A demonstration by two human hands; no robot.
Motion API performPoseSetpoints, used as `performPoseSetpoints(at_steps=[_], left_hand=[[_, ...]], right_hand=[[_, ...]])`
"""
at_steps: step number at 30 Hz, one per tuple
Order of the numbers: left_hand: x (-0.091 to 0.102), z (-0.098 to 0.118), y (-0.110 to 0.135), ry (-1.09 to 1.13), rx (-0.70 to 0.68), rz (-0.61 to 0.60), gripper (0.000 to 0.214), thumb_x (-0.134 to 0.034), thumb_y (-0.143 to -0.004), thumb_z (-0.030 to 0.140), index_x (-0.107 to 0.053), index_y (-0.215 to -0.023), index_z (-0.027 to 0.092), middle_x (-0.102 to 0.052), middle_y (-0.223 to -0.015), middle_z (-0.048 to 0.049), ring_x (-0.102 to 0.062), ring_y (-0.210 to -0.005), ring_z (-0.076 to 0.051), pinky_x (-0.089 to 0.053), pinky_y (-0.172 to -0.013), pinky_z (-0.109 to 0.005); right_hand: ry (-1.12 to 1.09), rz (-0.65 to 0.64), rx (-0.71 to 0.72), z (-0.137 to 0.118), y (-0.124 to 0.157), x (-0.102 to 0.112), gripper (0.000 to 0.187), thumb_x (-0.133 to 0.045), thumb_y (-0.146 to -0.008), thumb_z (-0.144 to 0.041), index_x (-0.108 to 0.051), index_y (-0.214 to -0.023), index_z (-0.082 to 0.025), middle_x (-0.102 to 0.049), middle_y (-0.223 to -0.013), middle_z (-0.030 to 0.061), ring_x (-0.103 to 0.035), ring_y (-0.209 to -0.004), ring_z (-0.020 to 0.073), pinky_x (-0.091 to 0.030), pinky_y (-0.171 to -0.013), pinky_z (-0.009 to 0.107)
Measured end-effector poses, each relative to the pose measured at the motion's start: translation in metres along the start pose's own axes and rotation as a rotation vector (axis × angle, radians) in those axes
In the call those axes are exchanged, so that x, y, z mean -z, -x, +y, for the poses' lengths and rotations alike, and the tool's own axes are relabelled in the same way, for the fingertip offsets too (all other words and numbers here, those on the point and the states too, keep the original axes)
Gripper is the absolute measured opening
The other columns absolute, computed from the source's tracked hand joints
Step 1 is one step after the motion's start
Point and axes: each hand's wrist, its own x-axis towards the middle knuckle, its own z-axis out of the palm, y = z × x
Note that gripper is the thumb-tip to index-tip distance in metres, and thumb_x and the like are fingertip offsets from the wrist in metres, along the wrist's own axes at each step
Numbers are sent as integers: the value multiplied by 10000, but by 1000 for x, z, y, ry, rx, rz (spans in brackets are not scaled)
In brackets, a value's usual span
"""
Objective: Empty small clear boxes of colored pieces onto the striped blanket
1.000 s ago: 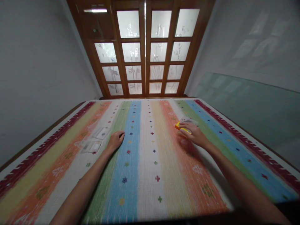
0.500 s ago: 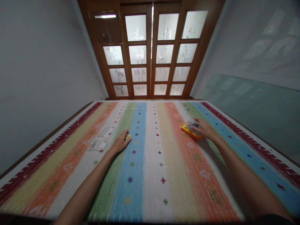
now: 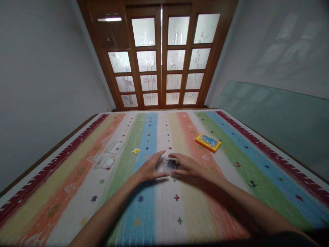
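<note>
1. Clear packet, dark inside [image 3: 170,164]: between the hands, midway between the cloth-covered table's [image 3: 167,214] left and right edges; long axis unclear.
2. Right hand [image 3: 189,167]: nearer, grasping its right side.
3. Left hand [image 3: 149,168]: fingers spread, contact unclear.

Table [image 3: 86,123] bears a striped cloth [image 3: 167,212], printed with small crosses and stars. Directly on it: 1 clear plastic case [image 3: 106,162], left; 1 small yellow item [image 3: 136,151], green stripe; 1 yellow-framed box [image 3: 208,142], right, straddling orange and white stripes.
</note>
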Motion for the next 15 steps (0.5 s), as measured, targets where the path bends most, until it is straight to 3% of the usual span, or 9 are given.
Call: performPoseSetpoints(at_steps=[3,7,11,15], left_hand=[[-6,8,8,-13,-8,-31,788,-841,-778,413,-493,-1458,216,-609,-1387,-170,-595,-1269,-334,-474,-1085,-527],[-6,4,14,-46,-19,-36,693,-815,-776,321,-535,-1404,229,-653,-1293,-136,-614,-1189,-313,-499,-1036,-500],[-10,-3,14,-66,-52,-56,783,-754,-683,126,-517,-1424,218,-659,-1245,-123,-606,-1159,-303,-513,-1011,-471],[-15,-8,16,-34,-20,-16,750,-700,-682,86,-547,-1403,224,-661,-1193,-106,-628,-1109,-279,-543,-967,-436]], right_hand=[[87,-112,56,-19,-12,-12,591,-675,-914,-413,-512,-1392,-108,-661,-1287,240,-659,-1166,313,-539,-960,476],[365,-205,171,-36,-18,-24,480,-625,-933,-263,-504,-1360,-80,-657,-1279,261,-671,-1153,327,-581,-896,470],[707,-161,229,-52,-15,-48,397,-512,-986,-144,-471,-1365,-37,-624,-1293,358,-672,-1171,385,-581,-901,564],[858,-126,257,-59,-13,-67,358,-455,-995,-96,-466,-1352,-124,-678,-1247,307,-727,-1064,370,-616,-802,581]])
